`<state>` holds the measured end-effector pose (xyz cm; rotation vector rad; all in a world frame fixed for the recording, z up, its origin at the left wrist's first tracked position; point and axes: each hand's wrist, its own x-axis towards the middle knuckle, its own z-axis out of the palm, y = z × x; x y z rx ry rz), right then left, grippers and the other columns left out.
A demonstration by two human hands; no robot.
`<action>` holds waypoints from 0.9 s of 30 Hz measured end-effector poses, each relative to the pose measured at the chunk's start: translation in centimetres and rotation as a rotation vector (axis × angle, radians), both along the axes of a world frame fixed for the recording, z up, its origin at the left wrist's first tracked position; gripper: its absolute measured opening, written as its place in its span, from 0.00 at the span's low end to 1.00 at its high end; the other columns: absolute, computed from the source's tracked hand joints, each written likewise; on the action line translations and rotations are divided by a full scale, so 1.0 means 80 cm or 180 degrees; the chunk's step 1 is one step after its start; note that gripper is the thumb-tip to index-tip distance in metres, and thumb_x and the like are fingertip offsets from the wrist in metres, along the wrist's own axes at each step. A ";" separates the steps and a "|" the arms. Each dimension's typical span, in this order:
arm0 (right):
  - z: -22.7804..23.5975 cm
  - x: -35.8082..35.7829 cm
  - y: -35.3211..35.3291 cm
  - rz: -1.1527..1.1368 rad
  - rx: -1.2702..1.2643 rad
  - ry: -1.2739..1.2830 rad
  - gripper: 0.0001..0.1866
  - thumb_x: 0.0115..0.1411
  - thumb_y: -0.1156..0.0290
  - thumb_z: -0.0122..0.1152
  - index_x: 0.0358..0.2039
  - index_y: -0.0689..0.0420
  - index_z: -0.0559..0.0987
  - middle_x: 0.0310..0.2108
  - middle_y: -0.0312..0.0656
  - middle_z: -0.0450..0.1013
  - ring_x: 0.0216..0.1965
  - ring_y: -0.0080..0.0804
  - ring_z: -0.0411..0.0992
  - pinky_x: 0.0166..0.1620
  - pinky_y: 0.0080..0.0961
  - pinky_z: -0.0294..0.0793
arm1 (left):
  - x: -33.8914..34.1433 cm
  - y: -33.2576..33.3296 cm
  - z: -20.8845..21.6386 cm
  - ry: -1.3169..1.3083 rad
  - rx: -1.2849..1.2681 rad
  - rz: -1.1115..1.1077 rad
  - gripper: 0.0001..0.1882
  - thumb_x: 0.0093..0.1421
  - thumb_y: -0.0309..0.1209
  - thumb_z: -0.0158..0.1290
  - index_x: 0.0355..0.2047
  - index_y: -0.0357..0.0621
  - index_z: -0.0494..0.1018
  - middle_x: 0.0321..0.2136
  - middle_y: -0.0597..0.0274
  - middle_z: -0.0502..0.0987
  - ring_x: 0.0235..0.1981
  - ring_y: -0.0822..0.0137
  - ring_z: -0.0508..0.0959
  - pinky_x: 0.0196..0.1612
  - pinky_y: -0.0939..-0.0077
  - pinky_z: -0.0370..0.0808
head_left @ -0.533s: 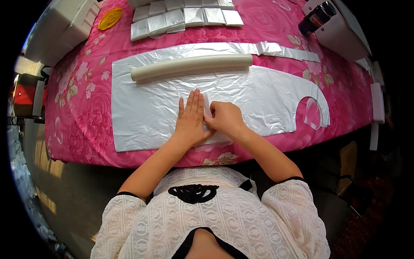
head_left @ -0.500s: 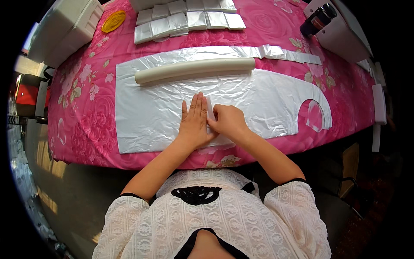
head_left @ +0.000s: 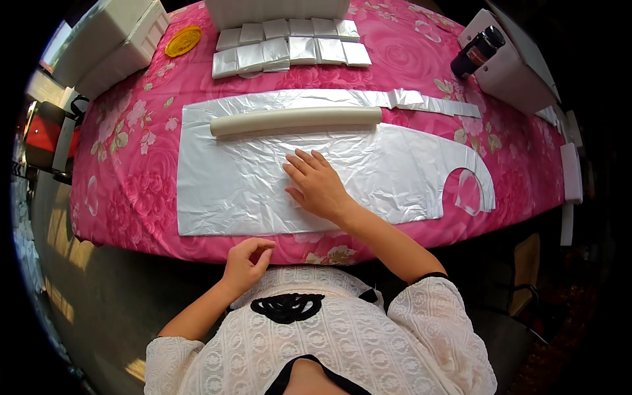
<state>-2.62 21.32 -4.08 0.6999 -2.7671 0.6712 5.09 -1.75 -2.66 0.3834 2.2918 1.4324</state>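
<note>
The right hand (head_left: 317, 187), slightly spread, lies over the creased sheet (head_left: 220, 174), tube (head_left: 296, 120) beyond its fingertips; light, even pressure should suit. The left hand (head_left: 245, 264) curls narrowly; any grip cannot be told.

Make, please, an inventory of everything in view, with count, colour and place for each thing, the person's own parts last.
Floral cloth: 1, pink, under the sheet
Plastic sheet: 1, silvery white, middle
Tube: 1, cream, on the sheet's far part
Folded packets: two rows, silvery, far side
Boxes: at least 3, white, far left, middle and right
Disc: 1, yellow, far left
Bottle: 1, dark, far right
Object of unclear kind: 1, red and black, left
Chair: 1, tan back, lower right
Blouse: 1, white with black trim, bottom
Left hand: 1, bare, at the cloth's near edge
Right hand: 1, bare, palm down over the sheet
</note>
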 end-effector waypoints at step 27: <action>0.030 -0.136 0.106 -0.0967 -0.2667 -0.0926 0.05 0.53 0.71 0.59 0.30 0.58 0.78 0.24 0.35 0.73 0.29 0.23 0.69 0.39 0.23 0.66 | -0.044 -0.010 0.037 0.0834 -0.0520 -0.0027 0.17 0.46 0.26 0.58 0.39 0.42 0.73 0.34 0.55 0.77 0.35 0.61 0.77 0.38 0.73 0.73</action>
